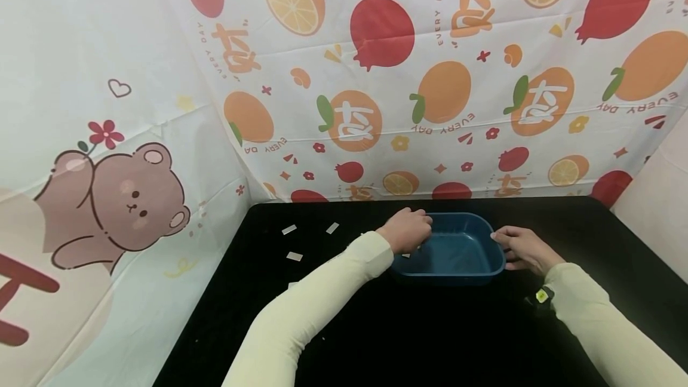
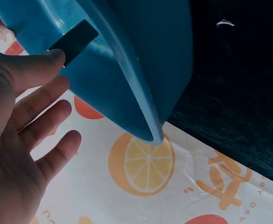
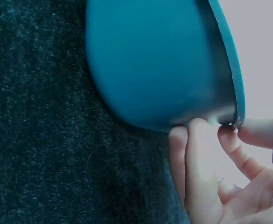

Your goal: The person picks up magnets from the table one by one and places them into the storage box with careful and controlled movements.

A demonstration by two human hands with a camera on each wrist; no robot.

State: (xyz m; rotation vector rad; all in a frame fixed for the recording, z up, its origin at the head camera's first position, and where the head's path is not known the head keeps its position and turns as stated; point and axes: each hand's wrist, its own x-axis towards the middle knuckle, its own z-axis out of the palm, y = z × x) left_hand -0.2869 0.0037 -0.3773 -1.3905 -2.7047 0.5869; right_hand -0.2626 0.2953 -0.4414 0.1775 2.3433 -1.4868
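Observation:
A blue plastic basin [image 1: 463, 252] stands on the black table, between the two hands. My left hand [image 1: 407, 232] is over its left end. In the left wrist view, a small dark rectangular piece [image 2: 79, 41] sits at the tip of my thumb, pinched against the index finger, above the basin's inside; the other fingers are spread. My right hand [image 1: 528, 249] holds the basin's right rim. The right wrist view shows thumb and index finger pinching that rim [image 3: 237, 88], with other fingertips against the outer wall.
Several small pale rectangular pieces lie on the black table [image 1: 430, 327] to the left, among them one pale piece [image 1: 294, 256] near the left sleeve [image 1: 322, 291]. A fruit-print cloth [image 1: 301, 76] hangs behind the table, and a bear-print cloth [image 1: 134, 208] at the left.

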